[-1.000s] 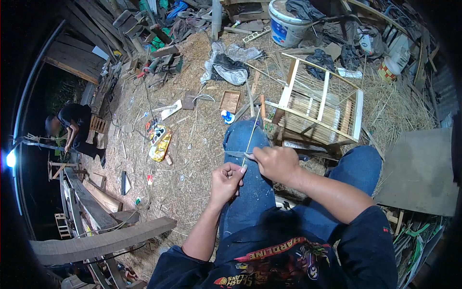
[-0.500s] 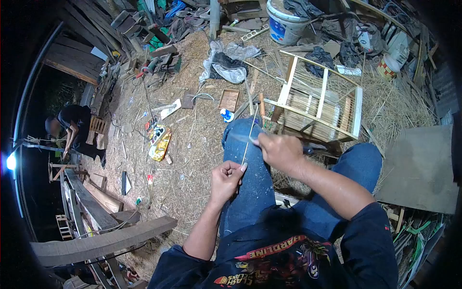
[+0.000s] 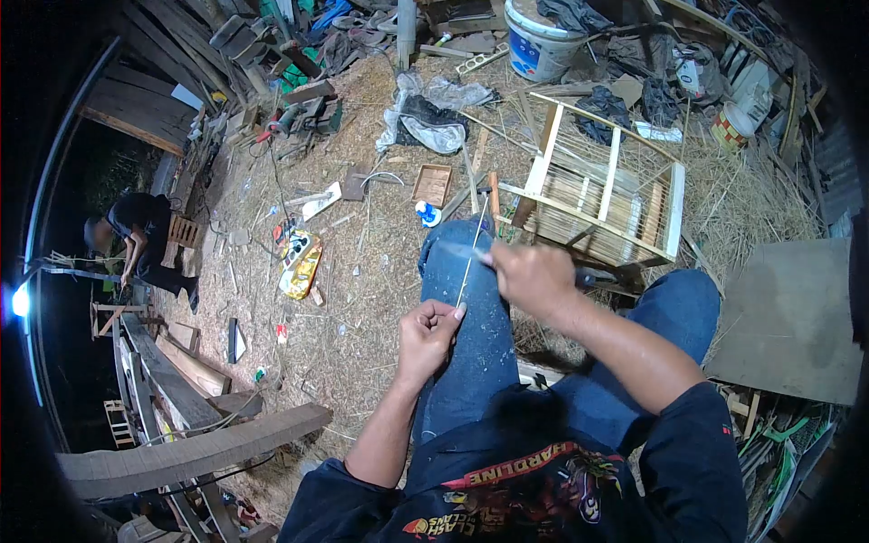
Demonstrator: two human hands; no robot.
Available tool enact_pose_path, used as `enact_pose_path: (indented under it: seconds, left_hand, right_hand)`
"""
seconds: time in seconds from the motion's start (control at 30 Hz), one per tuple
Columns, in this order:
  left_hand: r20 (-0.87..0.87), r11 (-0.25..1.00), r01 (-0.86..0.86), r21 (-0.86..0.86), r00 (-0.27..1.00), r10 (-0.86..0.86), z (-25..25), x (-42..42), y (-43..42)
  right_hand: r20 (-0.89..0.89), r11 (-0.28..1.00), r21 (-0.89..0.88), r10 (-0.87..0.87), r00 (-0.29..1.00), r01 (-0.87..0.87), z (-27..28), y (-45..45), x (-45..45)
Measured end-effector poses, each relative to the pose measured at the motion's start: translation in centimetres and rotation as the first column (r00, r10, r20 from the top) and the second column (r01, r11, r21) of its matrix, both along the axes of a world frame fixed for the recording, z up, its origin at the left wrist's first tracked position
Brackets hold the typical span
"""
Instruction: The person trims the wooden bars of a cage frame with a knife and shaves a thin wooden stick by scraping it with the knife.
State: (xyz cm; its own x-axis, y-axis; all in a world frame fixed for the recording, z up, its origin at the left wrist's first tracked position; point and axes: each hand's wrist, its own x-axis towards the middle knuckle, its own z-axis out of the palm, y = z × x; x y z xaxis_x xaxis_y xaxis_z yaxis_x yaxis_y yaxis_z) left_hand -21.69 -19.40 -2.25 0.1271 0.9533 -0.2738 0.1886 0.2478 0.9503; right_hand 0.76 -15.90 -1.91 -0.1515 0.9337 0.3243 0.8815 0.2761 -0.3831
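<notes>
Between thumb and fingers, my left hand (image 3: 429, 341) pinches the lower end of a thin pale stick (image 3: 469, 267), which slants up across my jeans-clad knee. My right hand (image 3: 532, 279) is closed round the handle end of a knife (image 3: 457, 252). The blade is blurred and points left, across the upper part of the stick. Beyond the knee lie a small wooden tray (image 3: 433, 185), a white and blue bottle (image 3: 427, 214) and an orange-handled tool (image 3: 494, 197).
A slatted wooden frame (image 3: 611, 185) stands right of my knee. A paint bucket (image 3: 540, 45) is behind it, and a board (image 3: 787, 317) lies far right. At left are a curved beam (image 3: 199, 452) and a bent-over person (image 3: 140, 240). A yellow package (image 3: 301, 267) lies on the straw-strewn ground.
My right hand and the knife have moved up and away along the stick from near my left hand. My left hand stays almost in place, still pinching the stick.
</notes>
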Motion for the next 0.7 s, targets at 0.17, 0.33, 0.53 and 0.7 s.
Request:
enact_pose_path:
  seconds: [0.17, 0.33, 0.53, 0.7]
  left_hand:
    - [0.007, 1.0, -0.001, 0.016, 1.0, 0.001, -0.3, 0.0, 0.0]
    - [0.0, 1.0, -0.014, 0.012, 1.0, 0.014, -0.2, 0.0, -0.2]
    - [-0.008, 1.0, -0.004, -0.023, 1.0, 0.004, 0.4, 0.2, -0.1]
    - [0.045, 1.0, -0.02, 0.004, 0.999, 0.02, 0.0, 0.2, -0.1]
  right_hand:
    - [0.007, 0.987, -0.037, 0.154, 0.988, -0.154, 0.3, -2.2, -0.8]
    - [-0.027, 0.997, -0.044, 0.064, 0.998, -0.065, 0.5, -0.9, -0.4]
    - [0.014, 0.988, -0.081, 0.133, 0.991, -0.131, 0.9, -2.0, -1.0]
    - [0.002, 0.993, -0.024, 0.118, 0.993, -0.118, 0.2, -2.1, -1.0]
